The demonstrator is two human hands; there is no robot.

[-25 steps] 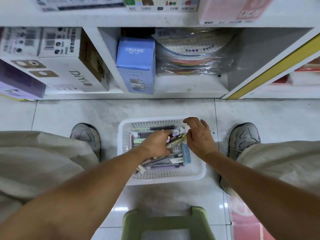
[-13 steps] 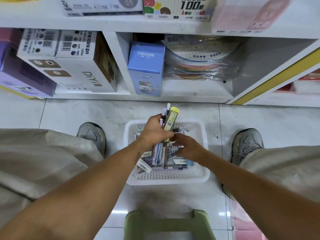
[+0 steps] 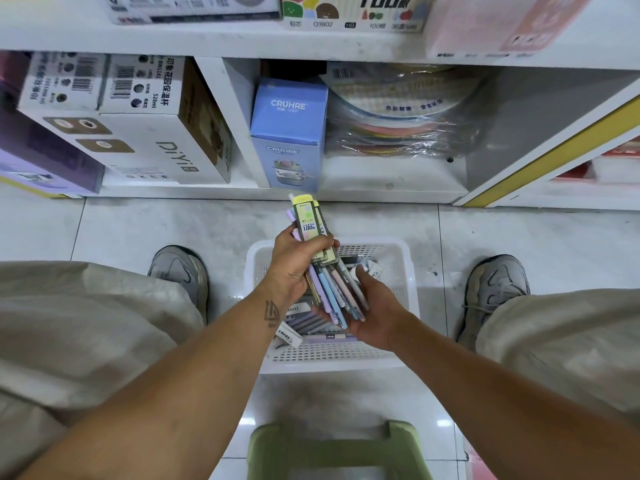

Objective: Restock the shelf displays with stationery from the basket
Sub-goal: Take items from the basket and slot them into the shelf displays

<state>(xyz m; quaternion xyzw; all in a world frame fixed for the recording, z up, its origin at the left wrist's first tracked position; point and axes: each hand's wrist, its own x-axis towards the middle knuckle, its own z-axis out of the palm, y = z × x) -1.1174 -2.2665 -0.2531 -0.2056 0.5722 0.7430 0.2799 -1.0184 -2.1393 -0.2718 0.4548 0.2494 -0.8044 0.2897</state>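
A downward view is given from a seated person's head: two bare forearms reach out over a white perforated plastic basket point(image 3: 398, 271) that sits on a pale tiled floor, between two grey trainers. Beyond the basket, low white shelving point(image 3: 381, 188) is stocked with a blue carton marked CRUHRE point(image 3: 289, 133), white printed boxes and a plastic-wrapped stack of coloured discs.

A loose bundle of stationery is gripped in the left hand point(image 3: 294, 265), whose fingers are curled round its middle. At the top of the bundle a yellow-capped pencil-lead case point(image 3: 306, 220) stands highest; below the fist, pastel pens in pink, blue and lilac point(image 3: 337, 296) fan out downward. The right hand point(image 3: 372, 308) is held palm-up just beneath, fingers relaxed and uncurled, and the pen tips appear to rest on it. Whether anything is pinched there cannot be told.

A slip is judged to be the chief risk: the bundle is thick, uneven and held only at one point, so the slimmer pens could slide out through the fist if the supporting palm is taken away. A drop would probably land in the basket, where more pens and white erasers point(image 3: 289, 336) lie directly below both hands.
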